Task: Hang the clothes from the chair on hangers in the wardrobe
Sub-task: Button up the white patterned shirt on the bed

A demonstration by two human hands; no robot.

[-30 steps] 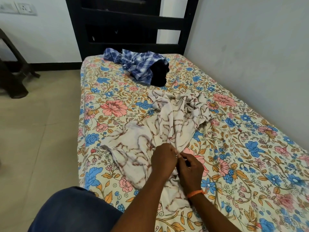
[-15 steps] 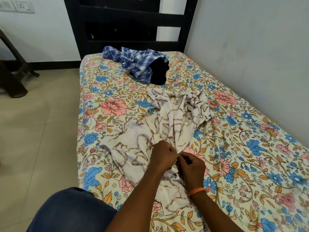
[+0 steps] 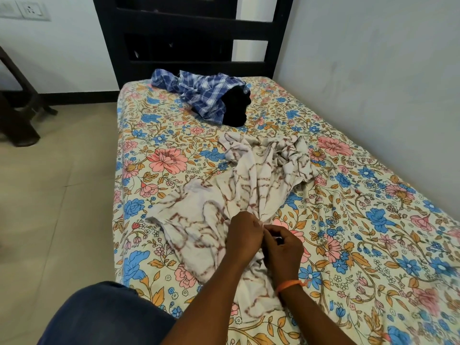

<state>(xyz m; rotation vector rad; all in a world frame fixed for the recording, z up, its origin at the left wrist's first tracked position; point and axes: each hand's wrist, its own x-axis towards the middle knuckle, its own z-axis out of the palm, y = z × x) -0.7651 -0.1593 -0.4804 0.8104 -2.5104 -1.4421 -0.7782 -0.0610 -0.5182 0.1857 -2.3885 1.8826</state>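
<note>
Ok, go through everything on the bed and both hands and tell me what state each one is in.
White patterned garment: crumpled, spread on the bed, pinched by both hands near its front edge.
Blue checked shirt: bunched up at the far end of the bed.
Black garment: heaped, touching the checked shirt.
Left hand: fingers curled, pinching the white fabric.
Right hand: fingers curled, pinching the same spot.
Bedsheet: flat, floral.

A cream garment with brown marbling (image 3: 251, 180) lies crumpled across the floral bed. Beyond it, a blue plaid shirt (image 3: 199, 92) is bunched against a black garment (image 3: 236, 108).
</note>
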